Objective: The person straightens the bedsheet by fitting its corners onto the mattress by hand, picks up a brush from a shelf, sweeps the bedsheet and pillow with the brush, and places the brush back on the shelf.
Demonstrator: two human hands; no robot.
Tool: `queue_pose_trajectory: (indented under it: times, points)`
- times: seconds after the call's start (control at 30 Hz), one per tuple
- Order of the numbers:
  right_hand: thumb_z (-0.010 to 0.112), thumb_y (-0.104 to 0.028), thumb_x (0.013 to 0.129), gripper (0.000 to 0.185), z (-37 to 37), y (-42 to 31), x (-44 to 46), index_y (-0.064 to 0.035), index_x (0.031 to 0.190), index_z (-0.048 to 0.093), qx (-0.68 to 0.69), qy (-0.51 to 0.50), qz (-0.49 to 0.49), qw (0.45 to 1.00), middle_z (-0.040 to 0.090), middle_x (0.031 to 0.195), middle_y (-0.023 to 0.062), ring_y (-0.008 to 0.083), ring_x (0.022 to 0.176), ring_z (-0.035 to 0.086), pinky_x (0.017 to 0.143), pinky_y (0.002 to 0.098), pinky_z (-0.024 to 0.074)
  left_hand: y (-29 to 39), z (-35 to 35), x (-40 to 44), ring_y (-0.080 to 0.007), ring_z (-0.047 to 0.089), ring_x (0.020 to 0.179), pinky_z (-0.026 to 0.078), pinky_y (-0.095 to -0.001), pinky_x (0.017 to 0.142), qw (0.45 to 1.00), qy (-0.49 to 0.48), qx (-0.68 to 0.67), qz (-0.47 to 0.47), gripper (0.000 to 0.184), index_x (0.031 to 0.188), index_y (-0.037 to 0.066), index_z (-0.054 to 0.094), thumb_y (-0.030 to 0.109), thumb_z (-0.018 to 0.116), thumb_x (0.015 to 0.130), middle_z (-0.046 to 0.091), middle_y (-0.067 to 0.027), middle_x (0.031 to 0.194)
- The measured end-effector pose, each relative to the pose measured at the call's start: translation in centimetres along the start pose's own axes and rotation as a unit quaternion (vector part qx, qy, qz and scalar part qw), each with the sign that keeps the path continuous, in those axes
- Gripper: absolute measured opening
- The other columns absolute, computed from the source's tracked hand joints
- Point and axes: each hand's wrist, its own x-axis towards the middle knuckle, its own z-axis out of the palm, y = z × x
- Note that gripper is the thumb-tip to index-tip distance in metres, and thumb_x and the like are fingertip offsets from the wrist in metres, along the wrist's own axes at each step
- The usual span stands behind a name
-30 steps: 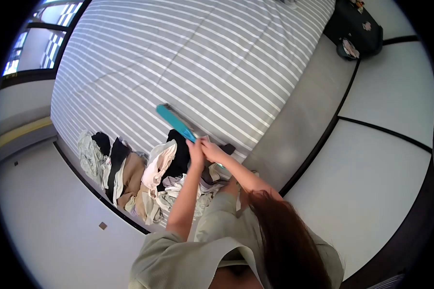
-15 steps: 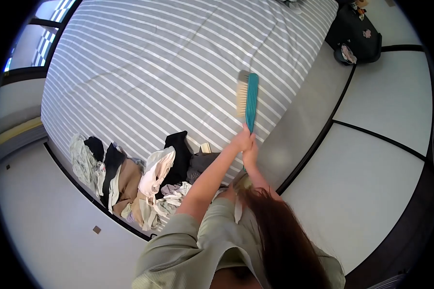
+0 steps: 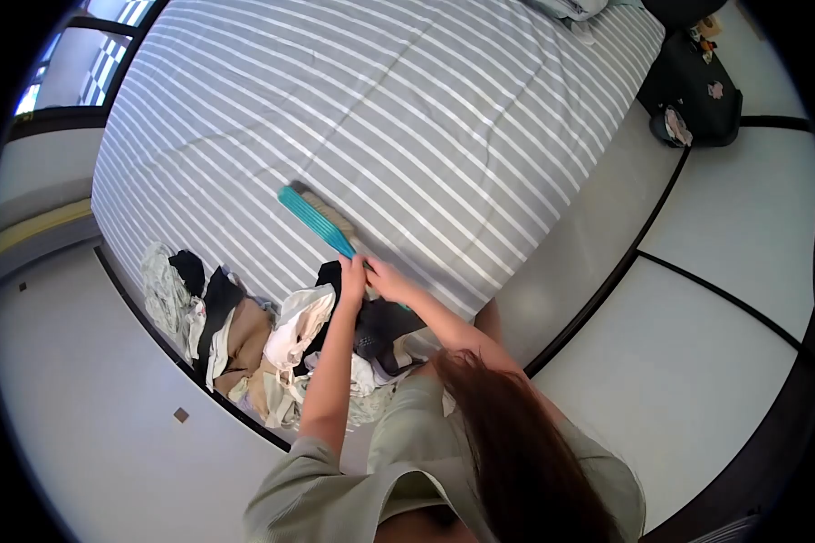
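Together, left hand (image 3: 352,279) and right hand (image 3: 387,280) gripping teal brush (image 3: 317,223), pinkish contents (image 3: 676,126) in container (image 3: 661,133)

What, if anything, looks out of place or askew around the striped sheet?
The clothes look untidy: they lie unfolded in a jumbled heap along the near side of the striped sheet. The sheet also shows wavy creases beyond the brush, breaking its otherwise flat look. No spill stands out.

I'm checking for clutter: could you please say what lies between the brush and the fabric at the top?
In the head view, only the striped sheet lies between the brush and the fabric.
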Motion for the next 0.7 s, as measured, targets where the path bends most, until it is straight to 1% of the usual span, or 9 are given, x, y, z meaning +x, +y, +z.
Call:
queue_pose_trajectory:
  times: [0.07, 0.13, 0.17, 0.23, 0.3, 0.37, 0.47, 0.6, 0.7]
  points:
    - [0.043, -0.026, 0.083, 0.029, -1.7, 1.2, 1.8, -0.0027, 0.099, 0.047, -0.114, 0.092, -0.057, 0.988, 0.056, 0.08, 0.0196, 0.0335, 0.069, 0.053, 0.059, 0.0395, 0.041, -4.2, 1.6, 5.9, -0.0278, 0.045, 0.067, 0.038, -0.0353, 0.066, 0.974, 0.075, 0.102, 0.19, 0.031, 0.095, -0.004, 0.033, 0.023, 0.039, 0.081, 0.044, -0.0164, 0.076]
    - [0.042, -0.029, 0.082, 0.032, -4.9, 0.2, 1.9, -0.0046, 0.102, 0.048, -0.083, 0.133, 0.005, 0.988, 0.054, 0.092, 0.0237, 0.0422, 0.086, 0.049, 0.07, 0.0478, 0.0387, -2.2, 6.0, 7.7, -0.0344, 0.048, 0.073, 0.039, -0.0405, 0.068, 0.991, 0.033, 0.072, 0.111, 0.031, 0.096, -0.004, 0.035, 0.022, 0.042, 0.082, 0.042, -0.0236, 0.085]
    - [0.041, -0.028, 0.082, 0.032, -6.7, 1.1, 1.7, -0.0029, 0.102, 0.048, -0.109, 0.197, -0.002, 0.974, 0.055, 0.091, 0.0232, 0.0394, 0.086, 0.052, 0.069, 0.0449, 0.0404, -1.8, 8.5, 7.5, -0.0401, 0.047, 0.071, 0.039, -0.0431, 0.063, 0.876, 0.015, 0.359, 0.322, 0.022, 0.087, -0.002, 0.042, 0.019, 0.04, 0.082, 0.043, -0.0253, 0.084]
    - [0.041, -0.024, 0.083, 0.03, -10.4, 3.8, -0.4, -0.0012, 0.101, 0.049, 0.017, 0.293, -0.015, 0.956, 0.055, 0.094, 0.0219, 0.0357, 0.09, 0.052, 0.071, 0.0405, 0.041, -0.2, 14.5, 6.2, -0.0456, 0.048, 0.076, 0.041, -0.0469, 0.067, 0.826, -0.131, 0.417, 0.357, 0.02, 0.091, -0.003, 0.041, 0.011, 0.041, 0.076, 0.043, -0.032, 0.084]
    - [0.043, -0.019, 0.082, 0.029, -13.7, 5.4, -4.6, -0.0001, 0.103, 0.046, 0.18, 0.384, -0.029, 0.905, 0.055, 0.094, 0.0207, 0.0342, 0.089, 0.052, 0.071, 0.0388, 0.0409, -2.5, 21.7, 4.3, -0.0418, 0.051, 0.084, 0.04, -0.0465, 0.07, 0.835, -0.193, 0.405, 0.318, 0.036, 0.104, -0.007, 0.034, 0.024, 0.033, 0.085, 0.052, -0.031, 0.087]
    - [0.044, -0.015, 0.081, 0.03, -16.3, 6.5, -9.2, 0.0009, 0.106, 0.044, 0.388, 0.466, -0.093, 0.789, 0.054, 0.092, 0.0199, 0.0339, 0.087, 0.052, 0.07, 0.0378, 0.041, 0.7, 27.4, -2.2, -0.0419, 0.05, 0.086, 0.039, -0.0449, 0.074, 0.891, -0.285, 0.34, 0.095, 0.047, 0.115, -0.006, 0.024, 0.026, 0.038, 0.084, 0.048, -0.0349, 0.087]
    - [0.044, -0.016, 0.082, 0.03, -18.1, 6.2, -13.9, 0.0011, 0.107, 0.043, 0.438, 0.561, -0.123, 0.691, 0.054, 0.09, 0.0197, 0.0315, 0.085, 0.052, 0.069, 0.0365, 0.0411, -1.2, 32.4, -6.6, -0.0424, 0.051, 0.079, 0.039, -0.046, 0.07, 0.839, -0.39, 0.364, 0.112, 0.045, 0.116, -0.002, 0.023, 0.033, 0.03, 0.088, 0.054, -0.0281, 0.08]
    - [0.044, -0.017, 0.083, 0.03, -17.2, 4.5, -17.5, 0.0014, 0.107, 0.042, 0.322, 0.66, -0.079, 0.674, 0.054, 0.087, 0.0194, 0.0283, 0.082, 0.053, 0.067, 0.0346, 0.0413, 0.5, 32.3, -10.1, -0.0419, 0.051, 0.079, 0.039, -0.0454, 0.068, 0.804, -0.469, 0.346, 0.119, 0.042, 0.112, 0.0, 0.03, 0.034, 0.034, 0.087, 0.054, -0.0264, 0.084]
    - [0.043, -0.017, 0.085, 0.03, -16.2, 4.0, -18.2, -0.0011, 0.109, 0.041, 0.168, 0.602, -0.052, 0.779, 0.052, 0.09, 0.0151, 0.0218, 0.082, 0.052, 0.066, 0.0313, 0.0415, 0.8, 30.2, -9.9, -0.0412, 0.051, 0.077, 0.039, -0.0445, 0.067, 0.821, -0.444, 0.335, 0.131, 0.038, 0.109, 0.002, 0.034, 0.033, 0.035, 0.087, 0.053, -0.0248, 0.081]
